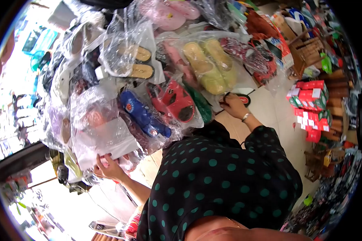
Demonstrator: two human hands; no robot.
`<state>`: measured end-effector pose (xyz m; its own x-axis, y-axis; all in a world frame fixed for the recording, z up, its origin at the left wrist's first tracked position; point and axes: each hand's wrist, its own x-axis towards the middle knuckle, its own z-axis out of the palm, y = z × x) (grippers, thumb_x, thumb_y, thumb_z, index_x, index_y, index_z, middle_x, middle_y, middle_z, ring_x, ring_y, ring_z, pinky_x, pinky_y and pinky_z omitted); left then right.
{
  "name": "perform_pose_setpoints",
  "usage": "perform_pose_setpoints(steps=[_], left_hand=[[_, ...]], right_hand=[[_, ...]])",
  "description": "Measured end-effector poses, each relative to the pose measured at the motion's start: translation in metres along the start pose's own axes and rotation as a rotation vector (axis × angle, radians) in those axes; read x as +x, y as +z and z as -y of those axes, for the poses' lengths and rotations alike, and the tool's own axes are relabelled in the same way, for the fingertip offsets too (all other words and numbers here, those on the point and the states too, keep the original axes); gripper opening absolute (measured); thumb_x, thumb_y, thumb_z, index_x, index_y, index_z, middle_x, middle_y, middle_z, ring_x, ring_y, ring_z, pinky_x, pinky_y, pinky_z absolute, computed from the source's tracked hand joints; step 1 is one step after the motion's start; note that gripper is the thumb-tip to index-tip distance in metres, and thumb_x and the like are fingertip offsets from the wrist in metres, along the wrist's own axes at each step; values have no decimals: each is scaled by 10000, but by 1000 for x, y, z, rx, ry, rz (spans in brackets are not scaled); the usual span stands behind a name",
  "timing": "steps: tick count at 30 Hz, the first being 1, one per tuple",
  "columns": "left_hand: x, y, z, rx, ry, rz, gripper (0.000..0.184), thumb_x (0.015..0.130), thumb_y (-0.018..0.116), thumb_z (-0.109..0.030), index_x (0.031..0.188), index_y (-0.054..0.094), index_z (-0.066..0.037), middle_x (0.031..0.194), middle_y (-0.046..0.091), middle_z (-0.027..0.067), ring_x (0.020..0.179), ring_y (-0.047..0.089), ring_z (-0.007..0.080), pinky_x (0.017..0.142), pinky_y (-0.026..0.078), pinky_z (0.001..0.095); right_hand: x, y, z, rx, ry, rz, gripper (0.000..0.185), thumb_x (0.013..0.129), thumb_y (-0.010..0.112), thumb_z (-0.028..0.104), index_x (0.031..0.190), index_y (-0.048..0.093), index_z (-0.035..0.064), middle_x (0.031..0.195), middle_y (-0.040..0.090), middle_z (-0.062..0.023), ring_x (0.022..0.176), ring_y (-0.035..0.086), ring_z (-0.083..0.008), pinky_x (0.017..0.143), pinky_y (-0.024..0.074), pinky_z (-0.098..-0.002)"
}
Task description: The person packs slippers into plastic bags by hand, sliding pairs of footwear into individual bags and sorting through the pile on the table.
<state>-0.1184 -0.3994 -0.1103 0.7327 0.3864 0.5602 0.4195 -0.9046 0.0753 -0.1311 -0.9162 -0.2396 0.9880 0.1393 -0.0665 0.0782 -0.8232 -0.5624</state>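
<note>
My left hand (110, 169) pinches the lower edge of a clear plastic bag (116, 140) with a pinkish shoe inside, at the near left of the shoe pile. My right hand (234, 106) is curled at the pile's near right edge, just below a bag with yellow slippers (215, 66). Beside its fingers is a dark, rounded object with a red middle (244, 99); what the fingers hold is unclear. Between my hands lie bagged blue slippers (142, 114) and red slippers with dark patches (177, 98).
Bagged tan-soled slippers (140, 62) and pink slippers (169, 14) lie farther back in the pile. Red and green boxes (309, 94) are stacked at the right on pale floor tiles (271, 116). Small wooden stools (319, 162) stand nearer on that side.
</note>
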Motion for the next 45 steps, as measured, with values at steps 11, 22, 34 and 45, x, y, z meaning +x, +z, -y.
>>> perform_pose_setpoints(steps=[11,22,34,45], left_hand=[[33,18,11,0,257,243,496,697,702,-183,1180,599,-235,1424,388,52,1355,274,267,1079,154,501],[55,1,39,-338,-11,154,255,832,552,-79,1065,655,-64,999,663,103,922,607,241,866,416,354],[21,-51,66,-954,-626,-331,227,800,677,-77,961,629,75,925,639,114,822,602,173,747,490,286],[9,-46,77,-1045,-681,-338,317,823,680,-130,1059,584,59,978,629,105,813,605,165,681,483,246]], right_hand=[[13,-115,39,1109,201,198,210,784,590,37,990,583,-7,877,520,43,820,457,-41,791,402,-217],[154,-11,82,-1,-91,-305,488,815,620,276,1158,505,-50,1017,581,-220,932,532,-400,825,432,-429],[77,31,158,156,-119,-136,1027,612,790,369,1412,246,26,1311,418,-254,1135,468,-385,976,375,-431],[167,-70,110,2165,714,237,102,837,555,70,865,577,-25,844,613,-140,803,624,-259,739,562,-408]])
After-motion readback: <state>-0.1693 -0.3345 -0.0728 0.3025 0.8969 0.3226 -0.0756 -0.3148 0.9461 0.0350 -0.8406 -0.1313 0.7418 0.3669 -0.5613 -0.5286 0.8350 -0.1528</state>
